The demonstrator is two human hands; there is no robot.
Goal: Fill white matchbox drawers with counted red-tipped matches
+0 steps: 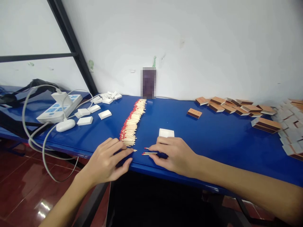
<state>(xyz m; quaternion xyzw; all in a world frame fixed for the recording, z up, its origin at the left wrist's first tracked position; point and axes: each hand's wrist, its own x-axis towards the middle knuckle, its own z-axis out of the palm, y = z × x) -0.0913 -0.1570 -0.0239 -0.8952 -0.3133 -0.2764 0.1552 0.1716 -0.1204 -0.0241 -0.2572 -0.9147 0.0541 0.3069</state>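
A long row of red-tipped matches (132, 123) lies across the blue table (213, 138), running from the wall toward me. My left hand (107, 160) rests at the near end of the row, its fingertips touching the last matches, fingers stretched out. My right hand (172, 154) pinches a few loose matches (149, 153) against the table near the front edge. A white inner matchbox tray (166, 132) lies just beyond my right hand.
Brown matchbox sleeves (234, 107) are piled at the back right, and white trays (291, 132) at the far right edge. More white trays (94, 110), a power strip (59, 108) and cables lie at the left. A dark blurred object (148, 82) stands against the wall.
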